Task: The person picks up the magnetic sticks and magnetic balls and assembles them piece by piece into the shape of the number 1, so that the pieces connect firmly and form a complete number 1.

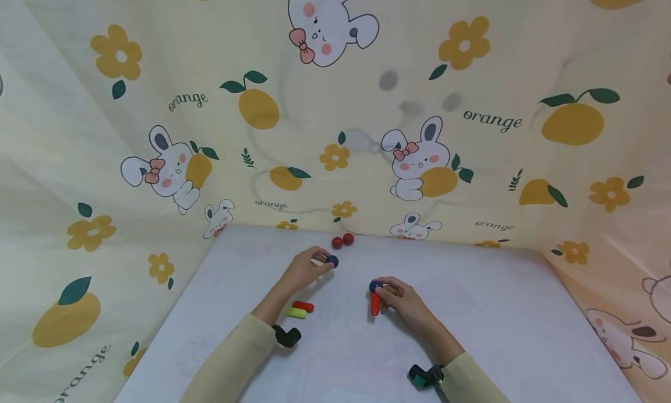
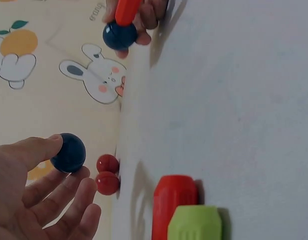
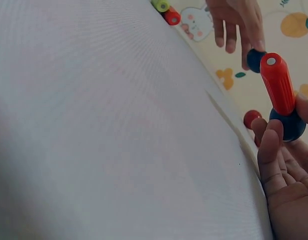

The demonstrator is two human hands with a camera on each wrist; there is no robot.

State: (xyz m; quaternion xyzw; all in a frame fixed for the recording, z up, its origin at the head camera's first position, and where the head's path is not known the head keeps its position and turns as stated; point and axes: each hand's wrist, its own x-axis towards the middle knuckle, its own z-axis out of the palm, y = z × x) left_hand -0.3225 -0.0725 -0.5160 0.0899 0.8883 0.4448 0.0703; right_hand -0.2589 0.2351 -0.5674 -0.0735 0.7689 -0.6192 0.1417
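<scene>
Between thumb and fingertips, my left hand (image 1: pixel 306 269) pinches a dark blue ball (image 2: pixel 69 153) over the left middle of the table. My right hand (image 1: pixel 402 298) pinches a second blue ball (image 3: pixel 289 125) to the right of it. A red ribbed rod (image 3: pixel 277 84) is joined end-on to that second ball and points toward the near side in the head view. A pale dot shows on the rod's free end in the right wrist view. The two hands are apart, with the balls separated by a gap.
Two red balls (image 1: pixel 343 240) sit together near the table's back edge, beyond the left hand. Below the left forearm's inner side lie a red rod (image 1: pixel 303 306) and a yellow-green rod (image 1: pixel 296 313), side by side. A printed cloth (image 1: pixel 314 117) hangs behind the white table (image 1: pixel 335 356).
</scene>
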